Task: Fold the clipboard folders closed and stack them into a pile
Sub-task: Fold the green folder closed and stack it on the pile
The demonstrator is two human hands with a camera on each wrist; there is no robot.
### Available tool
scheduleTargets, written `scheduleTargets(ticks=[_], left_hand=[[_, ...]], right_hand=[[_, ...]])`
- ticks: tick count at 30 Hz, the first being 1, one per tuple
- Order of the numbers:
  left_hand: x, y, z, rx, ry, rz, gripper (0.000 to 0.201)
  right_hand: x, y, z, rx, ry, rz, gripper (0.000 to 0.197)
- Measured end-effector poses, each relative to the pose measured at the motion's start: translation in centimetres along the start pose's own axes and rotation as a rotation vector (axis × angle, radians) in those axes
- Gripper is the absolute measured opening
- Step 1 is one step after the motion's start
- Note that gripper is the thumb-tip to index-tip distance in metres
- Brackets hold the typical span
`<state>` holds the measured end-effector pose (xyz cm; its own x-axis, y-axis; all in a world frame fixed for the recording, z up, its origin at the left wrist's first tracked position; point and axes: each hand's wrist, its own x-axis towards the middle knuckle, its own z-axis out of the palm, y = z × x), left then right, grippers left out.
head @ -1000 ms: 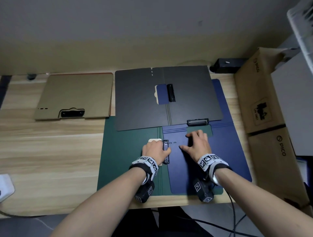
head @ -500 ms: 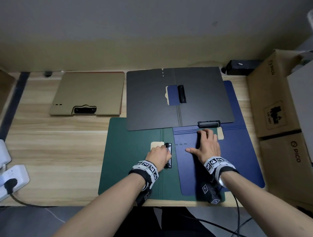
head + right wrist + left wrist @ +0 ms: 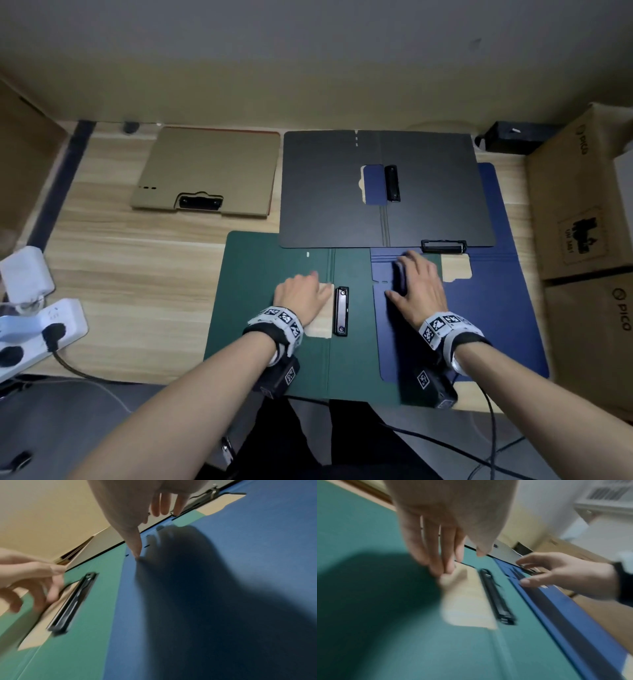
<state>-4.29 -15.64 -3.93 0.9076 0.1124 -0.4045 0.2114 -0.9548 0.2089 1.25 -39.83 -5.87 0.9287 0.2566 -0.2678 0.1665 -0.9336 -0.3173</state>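
Four folders on a wooden desk [image 3: 137, 274]. Nearest, a green folder [image 3: 260, 349] lying open and flat, with a black clip [image 3: 342, 311] near its middle fold and a tan patch just left of the clip. Left hand [image 3: 301, 296] flat on that tan patch, fingers straight and close together, tips touching the patch at its far end, holding nothing. Clip just to the right of the hand, not touched.

Over the right half of the green folder, a blue folder [image 3: 496, 325], also open. Right hand [image 3: 419, 287] spread flat on the blue folder near its left edge, fingers straight, thumb out to the left with its tip pressing down, gripping nothing. Just past the fingertips, a second black clip [image 3: 443, 246] at the near edge of a black folder [image 3: 438, 192].

Black folder open too, lying across the far ends of the green and blue ones. Tan folder [image 3: 209, 171] closed, far left, apart from the rest.

Cardboard boxes [image 3: 582, 219] at the right. White power strip [image 3: 37, 329] at the left edge.
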Motion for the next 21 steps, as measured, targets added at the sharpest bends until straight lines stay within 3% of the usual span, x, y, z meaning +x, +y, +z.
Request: scheduleTargets(ticks=[2, 5, 8, 16, 21], left_hand=[[-0.1, -3.8, -0.3, -0.077, 0.097, 0.02, 0.033], [-0.8, -10.3, 0.4, 0.039, -0.098, 0.081, 0.071], [-1.8, -15.4, 1.4, 0.174, -0.203, 0.107, 0.078], [-2.7, -21.7, 0.6, 0.158, -0.205, 0.115, 0.078], [-3.7, -26.1, -0.8, 0.126, -0.218, 0.131, 0.08]], right_hand=[[-0.3, -2.0, 0.8, -0.011, -0.06, -0.121, 0.067], [-0.7, -5.7, 3.0, -0.008, -0.16, -0.216, 0.064], [-0.9, -9.5, 5.3, 0.063, -0.183, -0.178, 0.064], [-1.6, -14.4, 7.1, 0.081, -0.076, 0.028, 0.063], [-3.0, -16.7, 8.5, -0.001, -0.086, -0.047, 0.066]])
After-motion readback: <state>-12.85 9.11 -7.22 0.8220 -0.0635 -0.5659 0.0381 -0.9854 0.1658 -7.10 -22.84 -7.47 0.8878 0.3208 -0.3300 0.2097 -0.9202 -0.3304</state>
